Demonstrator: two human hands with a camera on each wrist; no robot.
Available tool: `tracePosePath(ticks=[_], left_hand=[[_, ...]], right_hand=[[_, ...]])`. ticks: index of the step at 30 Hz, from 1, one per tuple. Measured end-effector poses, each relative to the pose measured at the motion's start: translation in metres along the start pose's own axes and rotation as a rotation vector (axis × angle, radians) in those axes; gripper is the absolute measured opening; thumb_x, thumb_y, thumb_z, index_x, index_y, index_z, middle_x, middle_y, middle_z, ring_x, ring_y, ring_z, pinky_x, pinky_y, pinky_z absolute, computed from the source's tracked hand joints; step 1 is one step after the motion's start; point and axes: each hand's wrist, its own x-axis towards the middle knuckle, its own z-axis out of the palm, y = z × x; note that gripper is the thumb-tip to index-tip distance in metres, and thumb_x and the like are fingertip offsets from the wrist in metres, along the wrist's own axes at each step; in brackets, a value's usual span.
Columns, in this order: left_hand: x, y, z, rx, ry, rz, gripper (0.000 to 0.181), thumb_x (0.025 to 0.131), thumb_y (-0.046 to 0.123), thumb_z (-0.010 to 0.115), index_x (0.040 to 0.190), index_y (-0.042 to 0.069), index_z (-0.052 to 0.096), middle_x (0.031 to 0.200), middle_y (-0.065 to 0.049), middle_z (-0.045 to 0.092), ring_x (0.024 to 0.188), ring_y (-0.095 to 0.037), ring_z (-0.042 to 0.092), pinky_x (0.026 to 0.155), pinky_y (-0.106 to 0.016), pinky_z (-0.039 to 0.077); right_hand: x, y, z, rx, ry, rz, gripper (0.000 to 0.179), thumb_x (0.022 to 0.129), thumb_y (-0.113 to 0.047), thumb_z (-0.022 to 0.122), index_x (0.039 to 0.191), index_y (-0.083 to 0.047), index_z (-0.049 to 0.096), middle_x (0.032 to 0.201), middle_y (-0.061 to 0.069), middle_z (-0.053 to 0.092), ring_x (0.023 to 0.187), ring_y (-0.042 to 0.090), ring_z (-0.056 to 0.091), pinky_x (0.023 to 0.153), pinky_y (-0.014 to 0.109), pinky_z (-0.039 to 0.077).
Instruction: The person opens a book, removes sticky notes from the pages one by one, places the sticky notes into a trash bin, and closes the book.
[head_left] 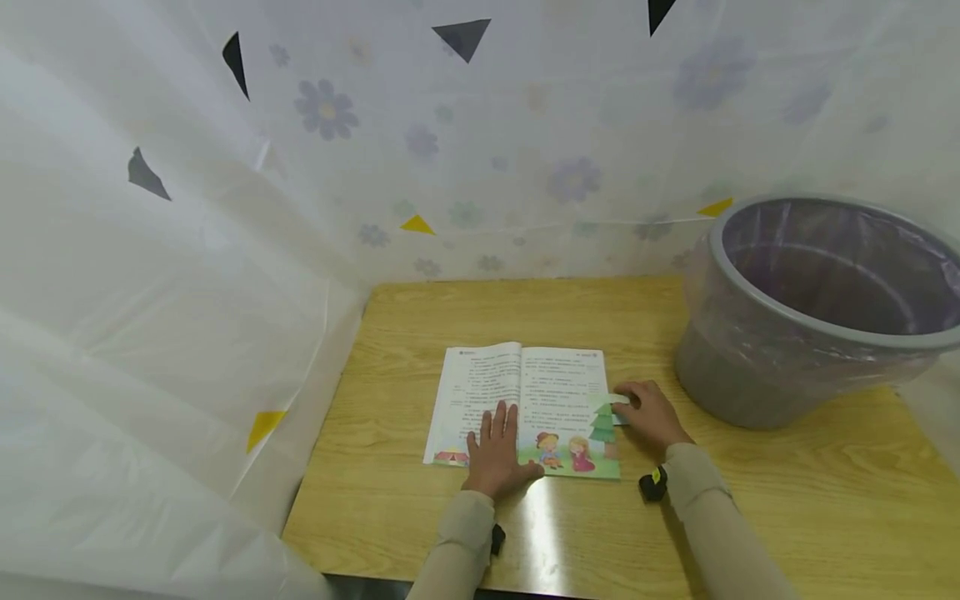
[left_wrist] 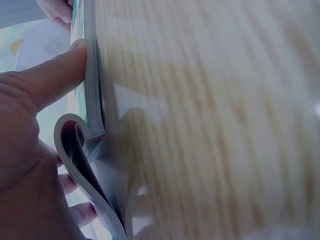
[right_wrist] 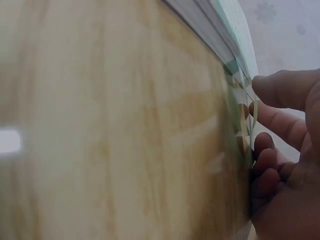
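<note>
An open book (head_left: 562, 379) lies on the wooden table, with printed text and cartoon children and a tree along the bottom of its right page. Spread across the lower middle near the fold is my left hand (head_left: 497, 458), its fingers straight. The left wrist view shows the left thumb (left_wrist: 60, 72) resting on the right half's bottom edge, while the spine bulges below it. At the book's right edge, my right hand (head_left: 651, 414) pinches a page (right_wrist: 255, 114) between thumb and index finger; its other fingers are curled. How many sheets it holds I cannot tell.
A large grey bin (head_left: 742, 375) with a clear plastic liner stands right of the book, close to my right hand. Behind the table (head_left: 390, 333) hangs a flower-patterned sheet (head_left: 465, 150); white sheeting (head_left: 187, 333) borders the left side.
</note>
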Motion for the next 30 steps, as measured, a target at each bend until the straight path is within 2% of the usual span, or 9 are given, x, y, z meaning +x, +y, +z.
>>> tracePosePath(ticks=[4, 9, 16, 24, 30], left_hand=[[-0.002, 0.001, 0.000, -0.002, 0.002, 0.003, 0.110, 0.081, 0.057, 0.074, 0.161, 0.017, 0.011, 0.170, -0.006, 0.008, 0.156, -0.036, 0.013, 0.117, -0.069, 0.021], [-0.001, 0.002, -0.003, -0.001, -0.005, 0.002, 0.110, 0.081, 0.057, 0.073, 0.161, 0.016, 0.010, 0.170, -0.007, 0.006, 0.156, -0.036, 0.012, 0.117, -0.069, 0.019], [0.002, 0.001, -0.001, -0.001, -0.011, -0.007, 0.111, 0.080, 0.057, 0.075, 0.161, 0.017, 0.011, 0.170, -0.006, 0.007, 0.156, -0.036, 0.012, 0.117, -0.069, 0.020], [0.002, -0.001, 0.002, -0.021, -0.009, -0.006, 0.112, 0.079, 0.056, 0.075, 0.161, 0.016, 0.011, 0.170, -0.007, 0.007, 0.156, -0.037, 0.012, 0.117, -0.070, 0.019], [0.001, 0.001, -0.001, -0.014, -0.015, -0.003, 0.111, 0.080, 0.056, 0.075, 0.161, 0.016, 0.011, 0.170, -0.007, 0.006, 0.156, -0.037, 0.011, 0.117, -0.069, 0.019]], right_hand=[[0.003, 0.001, -0.003, 0.002, -0.007, -0.001, 0.038, 0.096, -0.033, 0.062, 0.121, -0.004, 0.063, 0.123, 0.020, 0.054, 0.109, 0.035, 0.053, 0.096, 0.054, 0.045], [0.006, 0.002, -0.006, 0.033, -0.025, 0.040, 0.041, 0.094, -0.042, 0.064, 0.113, -0.006, 0.063, 0.123, 0.018, 0.054, 0.112, 0.034, 0.053, 0.098, 0.052, 0.044], [0.012, -0.003, -0.012, 0.090, -0.087, 0.161, 0.048, 0.096, -0.052, 0.056, 0.110, -0.007, 0.062, 0.117, 0.015, 0.061, 0.106, 0.027, 0.055, 0.089, 0.039, 0.045], [0.018, -0.003, -0.009, 0.098, -0.051, 0.200, 0.038, 0.098, -0.040, 0.056, 0.110, -0.005, 0.061, 0.109, 0.014, 0.062, 0.097, 0.025, 0.054, 0.081, 0.033, 0.043], [0.017, 0.001, -0.008, 0.087, -0.016, 0.167, 0.032, 0.096, -0.033, 0.060, 0.109, -0.004, 0.062, 0.102, 0.013, 0.062, 0.091, 0.023, 0.053, 0.078, 0.032, 0.042]])
